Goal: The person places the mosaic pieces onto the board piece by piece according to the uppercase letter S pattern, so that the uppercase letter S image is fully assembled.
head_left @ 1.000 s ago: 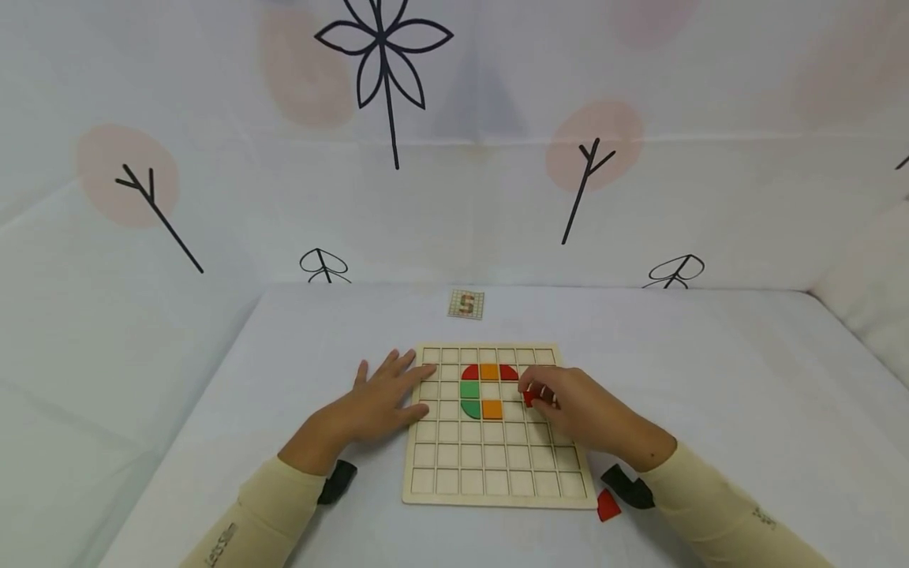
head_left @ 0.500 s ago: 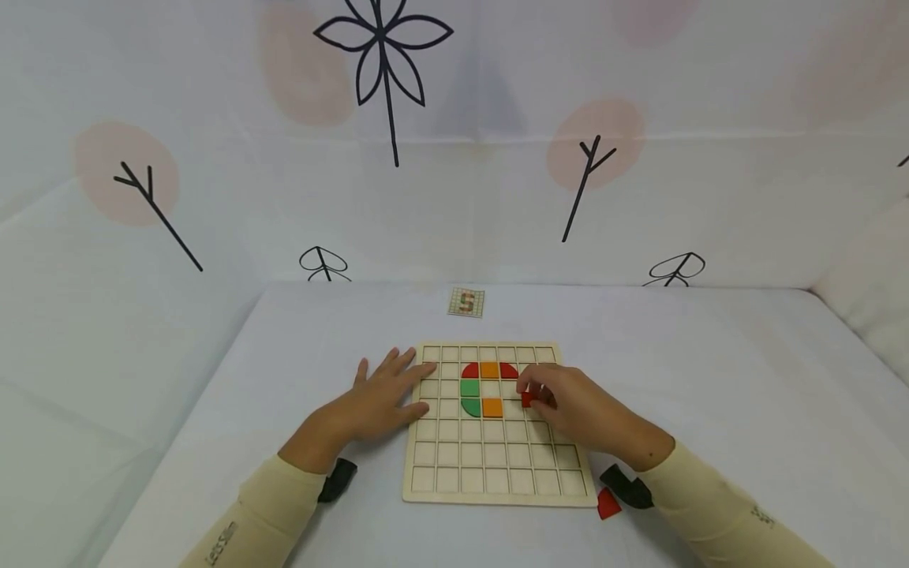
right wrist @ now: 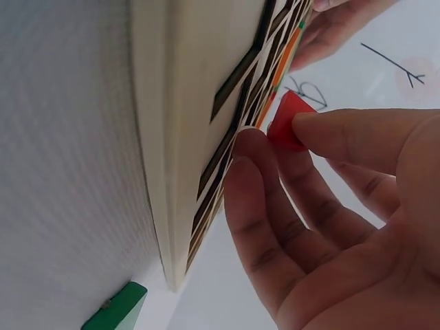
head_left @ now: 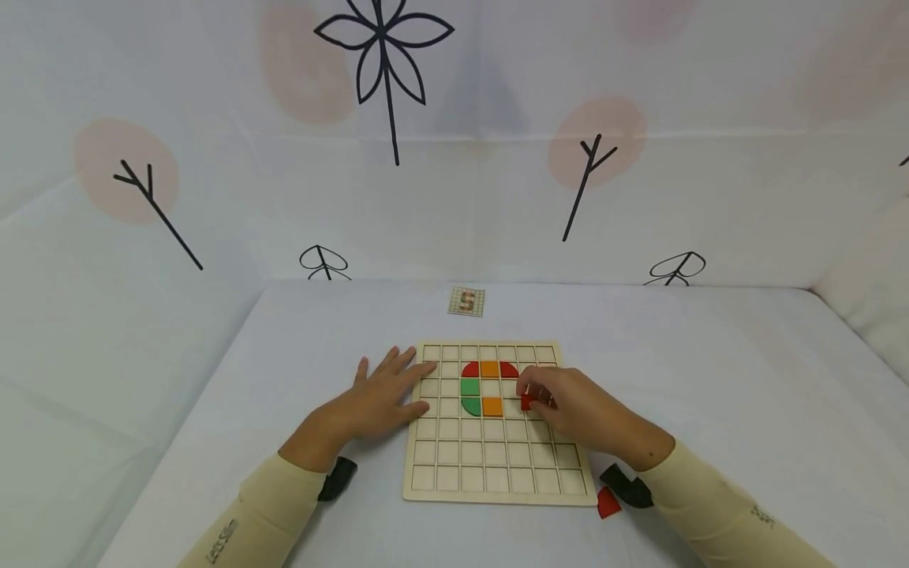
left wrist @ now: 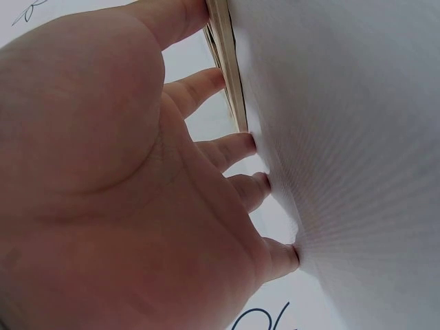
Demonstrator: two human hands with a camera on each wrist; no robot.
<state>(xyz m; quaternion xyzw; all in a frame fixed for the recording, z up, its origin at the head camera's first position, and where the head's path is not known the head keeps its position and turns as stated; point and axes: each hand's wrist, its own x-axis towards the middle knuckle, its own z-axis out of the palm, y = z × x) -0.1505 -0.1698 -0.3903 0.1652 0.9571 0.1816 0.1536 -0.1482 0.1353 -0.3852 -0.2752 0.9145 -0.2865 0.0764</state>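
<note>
A: What's around the board?

B: A small card printed with an S lies beyond it on the white table. A loose red piece sits at its near right corner, just beside a black object.

A: Anything in the way?

B: The right hand covers some cells on the board's right side. The left hand is spread wide, thumb and forefinger on the left rim.

A: And the right one?

B: Narrow, pinching a red tile over the board, right of the lower orange square (I can't tell whether it touches down).

A: How does it look?

B: Bright red, flat-faced, straight edges, one corner showing; fingers hide the rest. Red quarter-rounds and green pieces fill other cells.
</note>
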